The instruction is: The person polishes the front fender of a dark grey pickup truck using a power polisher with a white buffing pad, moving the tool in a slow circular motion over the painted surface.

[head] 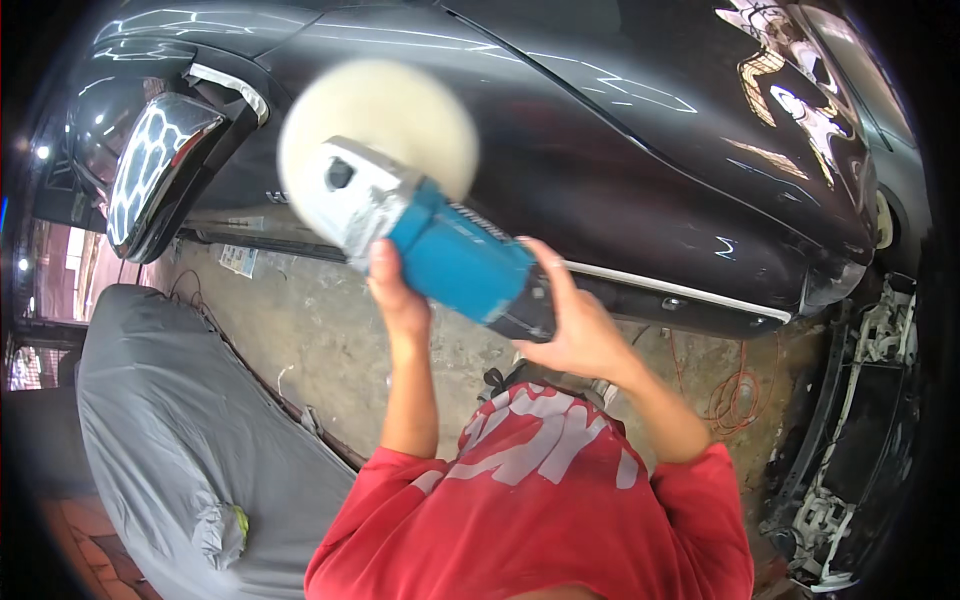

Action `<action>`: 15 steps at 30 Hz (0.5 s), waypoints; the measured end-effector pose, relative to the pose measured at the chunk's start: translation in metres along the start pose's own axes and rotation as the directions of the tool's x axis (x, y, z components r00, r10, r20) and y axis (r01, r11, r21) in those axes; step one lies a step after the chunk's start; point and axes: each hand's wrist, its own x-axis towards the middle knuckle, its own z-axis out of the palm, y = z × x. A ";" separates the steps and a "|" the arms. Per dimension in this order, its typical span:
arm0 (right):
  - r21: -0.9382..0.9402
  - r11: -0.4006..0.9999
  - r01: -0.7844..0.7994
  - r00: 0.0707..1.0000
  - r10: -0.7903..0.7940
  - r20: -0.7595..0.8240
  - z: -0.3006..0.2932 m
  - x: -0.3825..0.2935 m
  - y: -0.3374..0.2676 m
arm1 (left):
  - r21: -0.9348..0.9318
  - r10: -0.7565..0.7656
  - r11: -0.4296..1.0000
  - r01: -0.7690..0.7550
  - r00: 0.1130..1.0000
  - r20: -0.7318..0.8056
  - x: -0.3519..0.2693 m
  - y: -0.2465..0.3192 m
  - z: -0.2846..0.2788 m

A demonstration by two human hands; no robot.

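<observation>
Both my hands are on a teal rotary polisher [469, 262] with a grey metal gear head. My left hand [397, 292] grips it near the head, thumb on top. Around the black rear end of the body closes my right hand [574, 319]. The round cream polishing pad [382, 97] is blurred and lies over the side of a dark, glossy car body [570, 157]. Whether the pad's whole face touches the paint I cannot tell. Light reflections run along the panel above and right of the pad.
A side mirror [165, 165] juts out at the left. Below it stands a bulky shape under a grey cover [180, 420]. Coiled orange hose [739, 397] lies on the concrete floor [315, 330]. Detached car parts [847, 435] lie along the right edge.
</observation>
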 end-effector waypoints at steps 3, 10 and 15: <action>0.112 0.993 0.031 0.999 -0.033 0.014 0.042 0.026 0.005 | 0.092 0.036 0.995 -0.036 0.999 -0.003 0.024 0.022 -0.026; 0.426 0.897 0.116 0.985 -0.049 -0.166 0.095 0.011 0.001 | 0.269 -0.050 0.963 -0.031 0.957 0.286 0.038 0.061 -0.021; 0.469 0.858 0.209 0.948 -0.060 -0.312 0.100 -0.010 -0.003 | 0.292 -0.059 0.953 -0.081 0.895 0.442 0.021 0.079 0.021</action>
